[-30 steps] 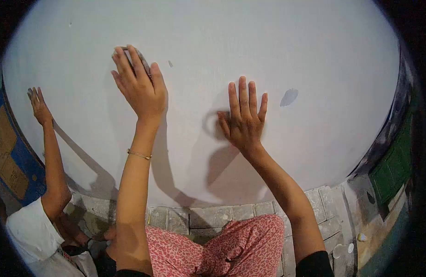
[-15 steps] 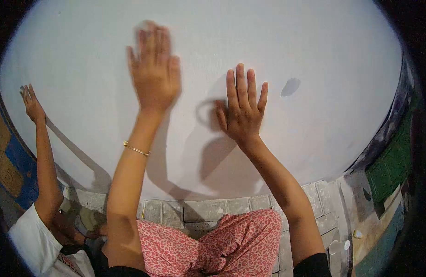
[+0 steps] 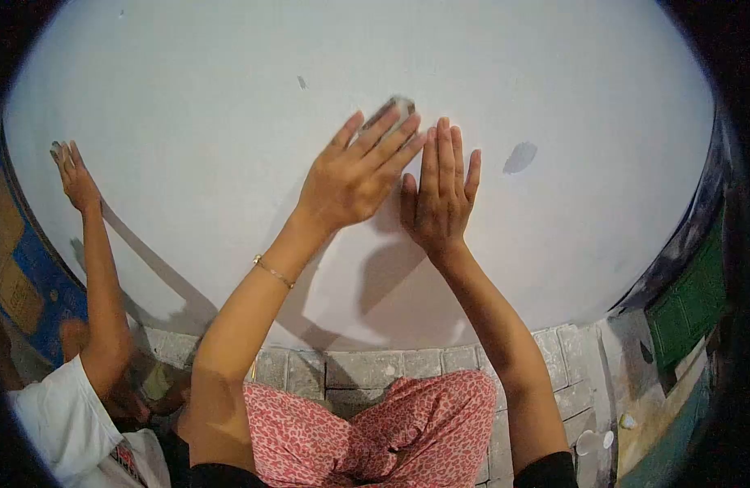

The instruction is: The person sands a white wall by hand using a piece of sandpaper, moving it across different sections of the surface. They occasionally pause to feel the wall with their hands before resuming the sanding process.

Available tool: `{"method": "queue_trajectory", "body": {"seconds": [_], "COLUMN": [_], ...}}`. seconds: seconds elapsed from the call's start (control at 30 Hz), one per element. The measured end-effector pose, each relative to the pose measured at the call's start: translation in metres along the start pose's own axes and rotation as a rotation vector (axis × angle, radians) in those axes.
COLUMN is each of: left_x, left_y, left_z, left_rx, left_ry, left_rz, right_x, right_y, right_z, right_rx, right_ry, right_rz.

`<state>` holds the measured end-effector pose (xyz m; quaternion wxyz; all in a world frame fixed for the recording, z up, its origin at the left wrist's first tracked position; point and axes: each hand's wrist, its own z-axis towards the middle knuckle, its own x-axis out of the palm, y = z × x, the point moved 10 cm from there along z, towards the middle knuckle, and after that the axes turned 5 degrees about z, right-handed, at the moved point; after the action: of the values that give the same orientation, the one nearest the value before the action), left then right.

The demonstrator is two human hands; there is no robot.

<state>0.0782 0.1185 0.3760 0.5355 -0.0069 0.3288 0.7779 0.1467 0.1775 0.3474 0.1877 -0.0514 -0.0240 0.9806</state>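
Observation:
A large white panel [image 3: 228,154] fills most of the view. My left hand [image 3: 354,179] lies over it with fingers stretched apart, pressing a small flat grey-and-brown piece [image 3: 401,107] under the fingertips. Most of that piece is hidden, and its kind does not show clearly. Close by on the right, my right hand [image 3: 441,207] rests flat on the panel, fingers stretched up and holding nothing visible. The left fingertips nearly meet the right ones. A grey patch [image 3: 520,157] marks the panel right of my right hand, and a smaller grey mark [image 3: 302,82] shows upper left.
At the left, another person's hand [image 3: 80,183] reaches onto the panel; a white sleeve [image 3: 62,423] shows below. Grey paving blocks [image 3: 375,372] border the panel's near edge, by my patterned trouser legs [image 3: 423,423]. Small white items [image 3: 594,442] lie at lower right.
My left hand has swept right and slightly down with the flat piece, coming beside my right hand and uncovering the small grey mark. The right hand has shifted only slightly right in view.

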Motion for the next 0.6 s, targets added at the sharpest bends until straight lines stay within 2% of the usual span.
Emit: {"method": "queue_trajectory", "body": {"seconds": [0.1, 0.27, 0.33, 0.43, 0.5, 0.57, 0.6], "left_x": [-0.005, -0.065, -0.074, -0.058, -0.036, 0.006, 0.016], "left_y": [0.011, 0.144, 0.172, 0.146, 0.092, 0.03, -0.004], "left_z": [-0.027, -0.08, -0.104, -0.087, -0.063, -0.059, -0.062], "left_rx": [0.085, -0.599, -0.862, -0.736, -0.577, -0.342, -0.193], "left_ry": [-0.025, -0.401, -0.507, -0.431, -0.298, -0.085, -0.089], "left_rz": [0.077, 0.202, 0.193, 0.255, 0.17, -0.072, 0.019], "right_x": [-0.002, -0.001, -0.002, -0.003, -0.003, -0.006, -0.005], "right_y": [0.002, 0.001, 0.001, 0.0, 0.0, 0.0, -0.002], "right_z": [0.001, -0.001, -0.001, -0.001, -0.001, -0.001, -0.004], "right_rx": [-0.017, -0.026, -0.012, -0.004, -0.014, -0.021, -0.034], "right_ry": [0.025, -0.007, -0.012, -0.024, -0.029, -0.063, -0.081], "right_rz": [-0.004, -0.052, -0.03, -0.004, 0.005, 0.033, 0.05]}}
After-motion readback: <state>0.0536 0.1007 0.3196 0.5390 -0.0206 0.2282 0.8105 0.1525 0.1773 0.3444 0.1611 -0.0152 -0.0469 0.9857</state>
